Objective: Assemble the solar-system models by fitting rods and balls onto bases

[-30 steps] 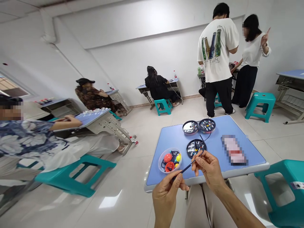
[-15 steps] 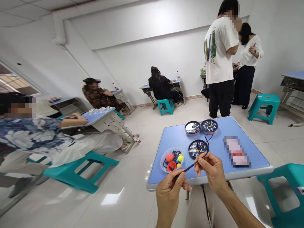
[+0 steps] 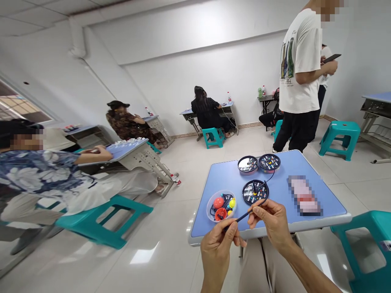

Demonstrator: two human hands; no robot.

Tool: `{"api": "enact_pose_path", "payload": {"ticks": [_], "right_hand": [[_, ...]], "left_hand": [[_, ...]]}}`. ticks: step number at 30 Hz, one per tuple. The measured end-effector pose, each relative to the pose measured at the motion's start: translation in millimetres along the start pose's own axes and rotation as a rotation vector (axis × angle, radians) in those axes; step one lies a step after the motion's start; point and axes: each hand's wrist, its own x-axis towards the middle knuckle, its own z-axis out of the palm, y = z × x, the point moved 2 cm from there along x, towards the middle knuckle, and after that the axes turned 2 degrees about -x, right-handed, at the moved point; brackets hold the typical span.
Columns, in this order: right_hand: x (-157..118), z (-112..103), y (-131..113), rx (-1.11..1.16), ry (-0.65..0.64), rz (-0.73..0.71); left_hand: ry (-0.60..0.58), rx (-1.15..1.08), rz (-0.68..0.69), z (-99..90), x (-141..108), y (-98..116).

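A thin black rod (image 3: 243, 216) runs between my hands above the near edge of the blue-topped table (image 3: 220, 175). My left hand (image 3: 217, 244) pinches its lower end between thumb and fingers. The other end is pinched by my right hand (image 3: 271, 221), near where thin black curved pieces show; how they join is hidden by the fingers. Just beyond lies a round black disc (image 3: 249, 197) with printed labels and a short upright post. Left of it, a clear plastic bowl (image 3: 208, 207) holds a red ball (image 3: 218, 203), a red cup-shaped piece, yellow balls and black parts.
Two more round black-rimmed pieces (image 3: 247, 164) stand at the table's far edge. A pixelated pinkish flat object (image 3: 304, 195) lies at the right. Teal stools (image 3: 363, 240) flank the table. A person in a white T-shirt (image 3: 301, 65) stands beyond it; others sit at desks.
My right hand has shifted slightly down and left, with the rod still between both hands. The standing person in the white T-shirt has moved right, nearly covering the person behind.
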Motion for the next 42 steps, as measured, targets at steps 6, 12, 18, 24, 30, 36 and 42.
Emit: {"api": "enact_pose_path", "payload": {"ticks": [6,12,18,24,30,36,42], "right_hand": [[1,-4,8,0.038,0.028,0.046],[-3,-25,10,-0.002,0.083,0.064],[-1,-42,7,-0.076,0.115,0.098],[30,-54,2,-0.021,0.371,-0.031],[58,-62,15,-0.008,0.503,-0.057],[67,-63,28,-0.053,0.519,-0.047],[68,-61,35,-0.06,0.552,-0.035]], "left_hand": [[-0.033,0.009,0.036,1.2,4,-7],[-0.117,0.011,-0.043,13.8,12,-23],[-0.211,0.058,-0.011,35.1,28,-34],[-0.146,0.217,0.122,51.7,69,-41],[-0.104,0.321,0.209,61.5,103,-62],[-0.153,0.336,0.258,65.5,114,-71],[-0.177,0.358,0.26,65.7,119,-74]]}}
